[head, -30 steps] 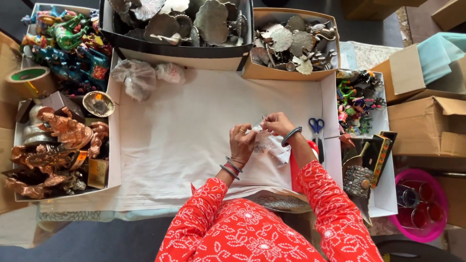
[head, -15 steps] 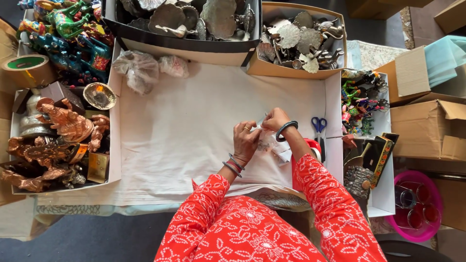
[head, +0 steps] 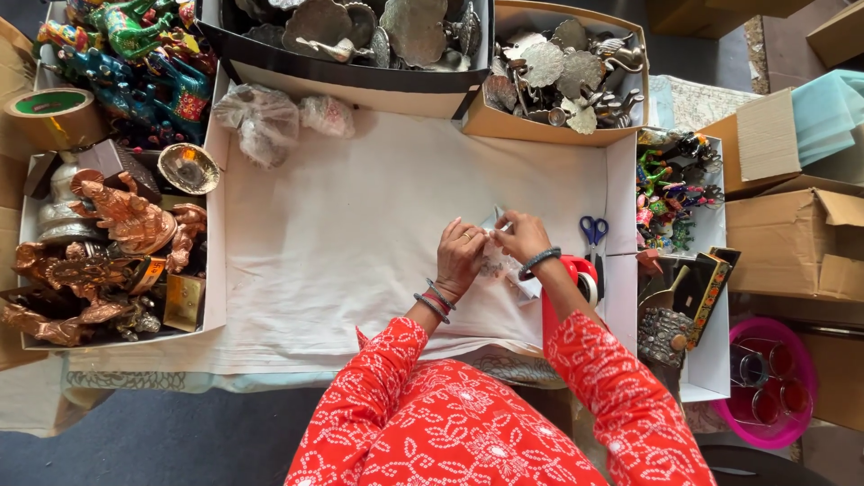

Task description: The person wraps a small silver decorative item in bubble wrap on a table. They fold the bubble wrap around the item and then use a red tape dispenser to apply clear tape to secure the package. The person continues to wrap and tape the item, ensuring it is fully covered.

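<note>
My left hand (head: pixel 460 257) and my right hand (head: pixel 521 236) meet over a white cloth (head: pixel 360 225), both pinching a small item in clear plastic wrap (head: pixel 494 263). What lies inside the wrap is too small to tell. I wear red patterned sleeves and bangles on both wrists. A red tape dispenser (head: pixel 576 281) sits just right of my right forearm, and blue-handled scissors (head: pixel 593 232) lie beyond it.
Copper figurines (head: pixel 108 243) fill a box at left, painted animal figures (head: pixel 126 54) at top left. Silver metal pieces fill a black box (head: pixel 360 36) and a brown box (head: pixel 567 72) at the back. Two wrapped bundles (head: pixel 270 117), a tape roll (head: pixel 49 117), cardboard boxes (head: pixel 792 234), a pink basin (head: pixel 765 387).
My hands stay together on the wrapped item, shifting slightly. The view moved a little lower over the cloth.
</note>
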